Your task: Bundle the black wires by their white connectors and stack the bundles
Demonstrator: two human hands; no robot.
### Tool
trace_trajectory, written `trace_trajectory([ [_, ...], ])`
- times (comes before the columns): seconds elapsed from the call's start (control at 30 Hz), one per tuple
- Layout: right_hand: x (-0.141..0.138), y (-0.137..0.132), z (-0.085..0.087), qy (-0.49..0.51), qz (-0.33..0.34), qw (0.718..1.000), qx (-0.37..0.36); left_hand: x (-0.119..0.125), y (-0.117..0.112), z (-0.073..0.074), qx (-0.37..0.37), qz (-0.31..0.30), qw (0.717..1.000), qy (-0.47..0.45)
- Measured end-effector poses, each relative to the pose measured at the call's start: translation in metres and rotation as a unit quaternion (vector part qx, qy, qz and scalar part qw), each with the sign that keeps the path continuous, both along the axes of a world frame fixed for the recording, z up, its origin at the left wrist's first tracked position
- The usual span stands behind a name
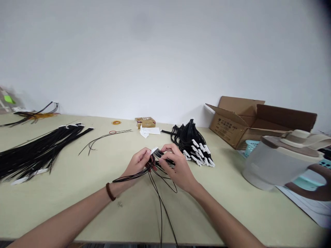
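Near the middle of the table, a black wire harness (134, 176) with a white connector (154, 150) is between my two hands. My left hand (141, 161) is closed around the wires just below the connector, its thumb at the connector's left end. On the right side, my right hand (178, 167) pinches the black wires with thumb and forefinger. Some wires loop over my left wrist, and a few loose ones hang down past the table's front edge. What lies between the right fingertips is partly hidden.
Behind my right hand lies a pile of finished-looking black harnesses (191, 137) with white connectors. A bundle of black wires (33, 150) spreads at left. An open cardboard box (230, 127) and a large jug (274, 165) stand at right. A small box (145, 122) sits by the wall.
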State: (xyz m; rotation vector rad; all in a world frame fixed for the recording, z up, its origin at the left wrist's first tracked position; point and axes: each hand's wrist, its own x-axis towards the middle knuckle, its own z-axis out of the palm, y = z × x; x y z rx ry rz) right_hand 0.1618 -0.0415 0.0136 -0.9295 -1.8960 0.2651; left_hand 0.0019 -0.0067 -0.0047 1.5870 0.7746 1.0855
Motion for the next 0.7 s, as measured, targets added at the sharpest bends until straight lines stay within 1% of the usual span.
trace_trajectory([
  [0.13, 0.002, 0.002, -0.001, 0.015, -0.007, 1.0, 0.011, 0.001, -0.001, 0.003, 0.029, -0.018, 0.999, 0.01],
  [0.23, 0.002, 0.003, -0.002, 0.043, 0.002, 0.999, -0.014, -0.001, 0.0, 0.002, 0.068, -0.018, 0.996, 0.055],
  [0.33, 0.0, 0.004, -0.002, 0.099, 0.032, 0.991, -0.082, -0.002, 0.0, 0.001, 0.122, 0.014, 0.986, 0.11],
  [0.43, -0.001, 0.003, 0.001, 0.143, 0.073, 0.974, -0.159, -0.003, -0.002, 0.002, 0.133, 0.054, 0.981, 0.133],
  [0.5, 0.0, 0.001, 0.005, 0.157, 0.084, 0.96, -0.217, -0.004, -0.001, 0.003, 0.154, 0.087, 0.971, 0.159],
  [0.53, 0.001, 0.001, 0.007, 0.159, 0.088, 0.953, -0.242, -0.005, 0.001, 0.002, 0.18, 0.111, 0.961, 0.179],
  [0.57, 0.002, 0.0, 0.01, 0.161, 0.09, 0.948, -0.26, -0.006, 0.004, 0.001, 0.218, 0.142, 0.944, 0.203],
  [0.6, 0.004, -0.001, 0.012, 0.163, 0.091, 0.946, -0.266, -0.007, 0.007, -0.001, 0.261, 0.18, 0.921, 0.227],
  [0.63, 0.006, -0.001, 0.015, 0.167, 0.089, 0.947, -0.261, -0.008, 0.011, -0.004, 0.301, 0.202, 0.898, 0.25],
  [0.67, 0.007, -0.001, 0.018, 0.173, 0.082, 0.95, -0.245, -0.01, 0.014, -0.006, 0.334, 0.209, 0.878, 0.272],
  [0.7, 0.009, -0.002, 0.021, 0.182, 0.067, 0.956, -0.221, -0.011, 0.017, -0.009, 0.357, 0.202, 0.863, 0.294],
])
